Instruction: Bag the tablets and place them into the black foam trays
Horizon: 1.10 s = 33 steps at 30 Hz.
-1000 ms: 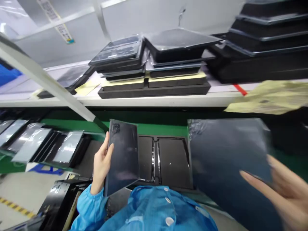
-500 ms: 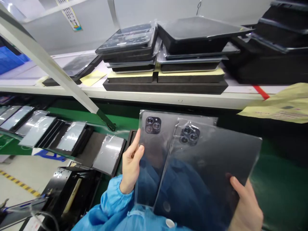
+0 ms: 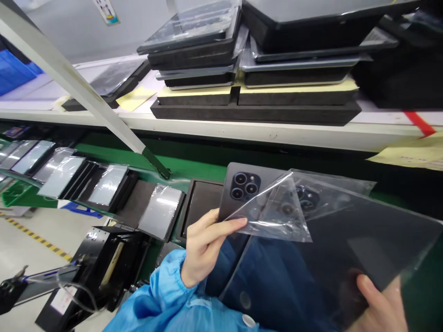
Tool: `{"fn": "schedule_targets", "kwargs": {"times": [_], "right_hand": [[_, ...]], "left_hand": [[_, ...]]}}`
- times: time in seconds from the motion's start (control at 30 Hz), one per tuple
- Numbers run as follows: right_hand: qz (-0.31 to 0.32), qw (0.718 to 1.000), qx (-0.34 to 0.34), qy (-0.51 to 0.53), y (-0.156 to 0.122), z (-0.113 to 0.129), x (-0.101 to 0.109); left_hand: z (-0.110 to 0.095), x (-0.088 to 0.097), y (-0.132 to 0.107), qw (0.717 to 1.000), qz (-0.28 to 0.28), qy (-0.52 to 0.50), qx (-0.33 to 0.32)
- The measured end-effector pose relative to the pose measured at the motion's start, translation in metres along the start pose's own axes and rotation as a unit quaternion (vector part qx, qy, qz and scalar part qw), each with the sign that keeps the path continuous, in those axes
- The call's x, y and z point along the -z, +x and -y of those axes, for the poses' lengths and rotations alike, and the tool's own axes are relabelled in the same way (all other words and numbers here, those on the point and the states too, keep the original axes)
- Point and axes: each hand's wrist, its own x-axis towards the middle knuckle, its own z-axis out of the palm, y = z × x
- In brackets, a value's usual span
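Two dark grey tablets with triple-lens camera bumps overlap in front of me, backs facing up. My left hand (image 3: 206, 244) is closed at the upper left of the rear tablet (image 3: 265, 173), its fingers pinching a clear plastic film (image 3: 285, 223). The film is folded back toward the right, leaving that tablet's corner and lenses bare. Over the rear one lies the front tablet (image 3: 321, 272), under clear film and with its lenses partly behind the folded sheet. My right hand (image 3: 380, 304) grips its lower right edge, thumb on top; the other fingers are hidden beneath.
A white shelf (image 3: 214, 131) runs across, bearing stacked film-wrapped panels (image 3: 194, 30) on black foam trays (image 3: 256, 113). A slanted white post (image 3: 69, 76) stands at left. Wrapped tablets (image 3: 161, 210) line the green bench, with a black fixture (image 3: 114, 267) below. Yellow paper (image 3: 411, 154) hangs at right.
My left hand has moved from the rear tablet's left edge onto its film and folded the corner back to the right. Both tablets and my right hand have shifted right in view.
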Motion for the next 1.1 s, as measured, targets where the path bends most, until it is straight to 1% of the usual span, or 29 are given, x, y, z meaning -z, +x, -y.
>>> {"fn": "schedule_targets", "kwargs": {"times": [0.07,0.1,0.2,0.33,0.43,0.5,0.6,0.77,0.83,1.1], "right_hand": [[-0.048,0.998,-0.047,0.017,-0.002,0.004,-0.005],[-0.059,0.996,-0.057,0.021,-0.002,0.005,-0.006],[-0.047,0.998,-0.038,0.018,-0.003,0.002,-0.003],[-0.019,1.000,0.006,-0.004,-0.005,-0.003,0.003],[-0.012,0.999,0.044,-0.009,-0.007,-0.002,0.001],[-0.014,0.998,0.055,-0.006,-0.008,0.000,-0.001],[-0.021,0.998,0.057,0.007,-0.010,0.002,-0.003],[-0.048,0.999,0.001,0.001,-0.013,0.002,0.001],[-0.063,0.998,-0.010,0.003,-0.013,0.001,0.004],[-0.042,0.999,0.028,-0.004,-0.016,0.005,0.003]], "left_hand": [[0.000,-0.001,0.000,1.000,-0.004,-0.002,-0.007],[-0.001,-0.001,-0.001,1.000,-0.006,-0.003,-0.010],[-0.001,-0.003,-0.002,1.000,-0.007,-0.002,-0.011],[-0.003,-0.003,-0.003,1.000,0.004,0.007,-0.006],[-0.003,-0.004,-0.004,1.000,0.009,0.011,-0.005],[-0.004,-0.004,-0.004,1.000,0.009,0.009,-0.002],[-0.004,-0.006,-0.004,1.000,0.004,0.011,0.000],[-0.007,-0.007,-0.003,1.000,-0.005,0.019,0.001],[-0.007,-0.007,-0.003,1.000,-0.002,0.018,0.000],[-0.008,-0.009,-0.004,1.000,0.004,0.022,0.010]]}}
